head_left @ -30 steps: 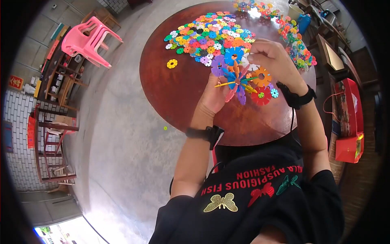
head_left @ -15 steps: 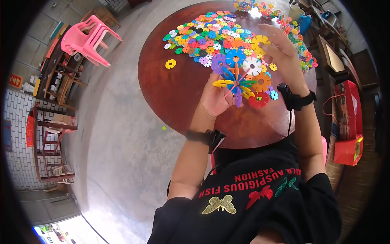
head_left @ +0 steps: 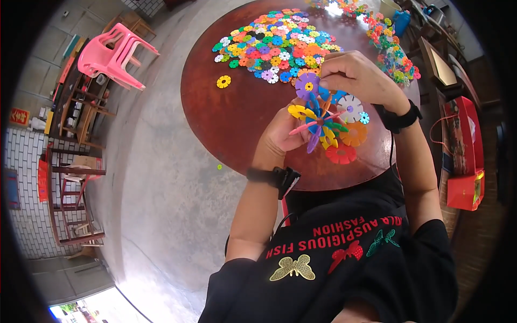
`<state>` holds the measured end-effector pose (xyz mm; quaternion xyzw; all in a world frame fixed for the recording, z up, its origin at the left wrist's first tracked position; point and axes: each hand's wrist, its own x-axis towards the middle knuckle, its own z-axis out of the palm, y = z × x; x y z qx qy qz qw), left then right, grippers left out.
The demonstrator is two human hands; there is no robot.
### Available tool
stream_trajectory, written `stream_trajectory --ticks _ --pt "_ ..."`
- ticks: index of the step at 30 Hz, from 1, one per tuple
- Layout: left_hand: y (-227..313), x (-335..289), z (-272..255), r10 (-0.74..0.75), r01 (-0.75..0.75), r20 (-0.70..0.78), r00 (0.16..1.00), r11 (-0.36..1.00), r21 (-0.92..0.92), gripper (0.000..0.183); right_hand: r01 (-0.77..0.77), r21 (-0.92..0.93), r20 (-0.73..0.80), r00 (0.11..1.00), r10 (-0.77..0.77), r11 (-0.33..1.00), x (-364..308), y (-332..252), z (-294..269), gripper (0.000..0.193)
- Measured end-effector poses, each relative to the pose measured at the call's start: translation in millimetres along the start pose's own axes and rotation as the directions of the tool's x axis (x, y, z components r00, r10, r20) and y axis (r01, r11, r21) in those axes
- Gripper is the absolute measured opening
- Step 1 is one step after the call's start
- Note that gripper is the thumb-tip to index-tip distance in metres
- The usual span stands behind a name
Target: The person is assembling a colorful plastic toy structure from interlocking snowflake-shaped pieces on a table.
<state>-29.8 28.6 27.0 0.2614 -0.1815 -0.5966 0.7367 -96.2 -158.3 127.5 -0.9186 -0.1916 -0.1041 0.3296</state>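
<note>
My left hand [head_left: 283,129] is closed round the near left side of a ball-like assembly of slotted, flower-shaped plastic discs [head_left: 321,119]. Blue, yellow, pink and green discs radiate from its middle. Larger discs ring the far and right sides: a purple disc [head_left: 307,86], a white disc [head_left: 350,109], an orange disc [head_left: 354,133] and a red disc [head_left: 341,154]. From the far right my right hand [head_left: 358,78] reaches over the top, its thumb and curled fingers pinching at the purple disc's right edge. Its palm side is hidden, so I cannot tell whether another disc is there.
Loose discs lie in a wide heap [head_left: 280,46] on the round brown table [head_left: 226,121], with one yellow disc [head_left: 223,81] apart. Finished-looking disc clusters [head_left: 388,48] line the far right rim. Pink stacked chairs [head_left: 116,54] stand left; a red bag [head_left: 463,145] is at right.
My right hand has come down and left onto the assembly; the yellow disc it held is no longer visible in its fingers. The assembly has turned and shifted slightly right and nearer.
</note>
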Motion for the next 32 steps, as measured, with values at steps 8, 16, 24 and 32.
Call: stream_trajectory --ticks 8,16,24,32 --pt "-6 -3 -2 0.16 -0.161 0.017 0.987 0.982 0.098 0.046 -0.034 -0.019 -0.029 0.999 0.034 0.999 -4 -3 5 0.016" --pt "-11 10 -5 0.242 -0.124 0.266 0.933 0.911 -0.394 0.063 -0.041 -0.06 -0.174 0.984 0.03 0.997 -3 -1 8 0.021" --pt "-6 10 9 0.308 -0.322 -0.125 0.943 0.94 -0.113 0.066 -0.038 0.083 -0.361 0.93 0.065 0.996 -4 7 7 0.009" --pt "-3 9 -6 0.349 -0.359 -0.089 0.933 0.918 -0.166 0.064 -0.279 0.348 -0.255 0.891 0.377 0.895 -14 11 -3 0.027"
